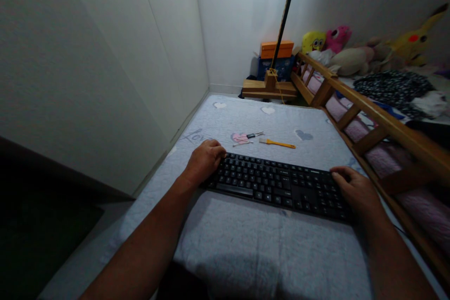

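A black keyboard (277, 184) lies across the bed cover, slightly tilted down to the right. My left hand (206, 158) grips its left end, fingers closed over the top corner. At the right end, my right hand (356, 191) holds the edge, with thumb and fingers at the upper right corner. Beyond the keyboard lie a yellow-handled brush (279, 143), a thin tool with a black part (251, 136) and a small white stick (242, 143).
White cabinet doors (140, 56) rise on the left. A wooden bed rail (372, 108) runs along the right, with plush toys (351, 58) behind it. A wooden stand (270, 86) with a black pole and an orange box (276, 49) are at the far end.
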{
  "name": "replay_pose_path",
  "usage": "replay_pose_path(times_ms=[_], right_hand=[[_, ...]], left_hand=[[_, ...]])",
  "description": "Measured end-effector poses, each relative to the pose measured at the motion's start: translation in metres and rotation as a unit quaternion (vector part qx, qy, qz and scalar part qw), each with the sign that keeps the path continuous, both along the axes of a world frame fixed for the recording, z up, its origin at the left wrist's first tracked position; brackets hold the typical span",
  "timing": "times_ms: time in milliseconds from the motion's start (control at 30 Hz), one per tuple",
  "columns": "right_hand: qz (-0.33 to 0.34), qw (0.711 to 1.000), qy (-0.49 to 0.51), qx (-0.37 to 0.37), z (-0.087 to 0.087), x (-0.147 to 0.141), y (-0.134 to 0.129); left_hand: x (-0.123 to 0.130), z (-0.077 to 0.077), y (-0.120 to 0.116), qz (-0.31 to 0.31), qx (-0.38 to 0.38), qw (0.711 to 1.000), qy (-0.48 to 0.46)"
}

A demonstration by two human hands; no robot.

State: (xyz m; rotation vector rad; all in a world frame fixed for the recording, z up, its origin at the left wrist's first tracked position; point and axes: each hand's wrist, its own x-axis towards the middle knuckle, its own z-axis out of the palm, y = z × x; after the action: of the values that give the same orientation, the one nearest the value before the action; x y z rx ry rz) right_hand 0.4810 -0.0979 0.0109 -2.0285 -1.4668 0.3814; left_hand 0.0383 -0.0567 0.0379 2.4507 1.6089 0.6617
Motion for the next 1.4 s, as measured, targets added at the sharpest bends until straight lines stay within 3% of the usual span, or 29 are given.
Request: replay_pose_path(times_ms=[867,1400], right_hand=[[0.012,1.0,0.005,0.005,0.0013,0.0016,0.0005],[0.005,1.0,0.003,0.009,-0.0012,0.0028,0.0]], left_hand=[[-0.0044,0.0054,-0.0017,0.044,0.027,0.994,0.095],[-0.0018,0.0067,-0.0009,0.02,0.041,0.999,-0.011]])
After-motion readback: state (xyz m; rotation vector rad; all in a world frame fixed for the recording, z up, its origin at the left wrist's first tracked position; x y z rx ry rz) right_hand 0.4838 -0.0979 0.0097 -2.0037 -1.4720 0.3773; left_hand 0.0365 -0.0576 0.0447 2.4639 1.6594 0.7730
